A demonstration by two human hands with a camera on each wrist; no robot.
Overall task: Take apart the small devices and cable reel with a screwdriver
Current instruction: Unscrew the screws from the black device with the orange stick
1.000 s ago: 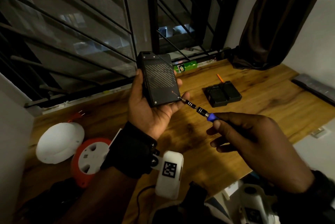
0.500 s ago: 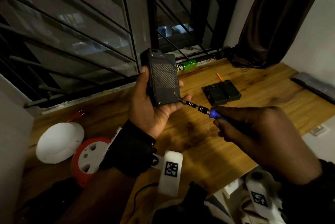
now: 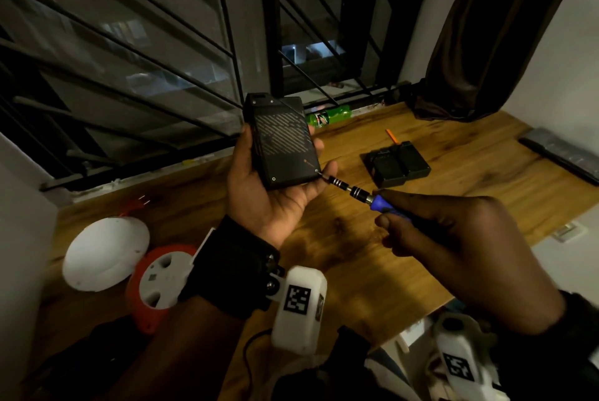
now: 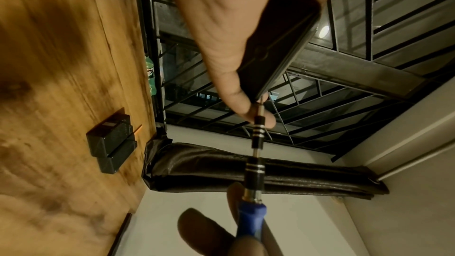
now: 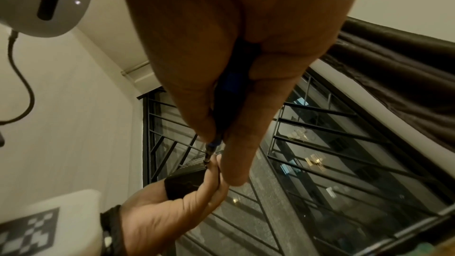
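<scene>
Both hands work above the table edge; screwdriver meets device corner.

Likely a home room: wooden desk beneath a barred window, dark curtain alongside.

A tabletop runs along a barred window at its far edge. Above its middle, the left hand holds a flat device upright, with the window behind it. To the right, the right hand holds a screwdriver whose tip meets the device's lower right corner. At the near left of the tabletop lie a domed cover and, touching its right side, a cable reel. Right of the device sits a 2-part box, with a bottle lying behind by the window and a curtain at the far right.
</scene>
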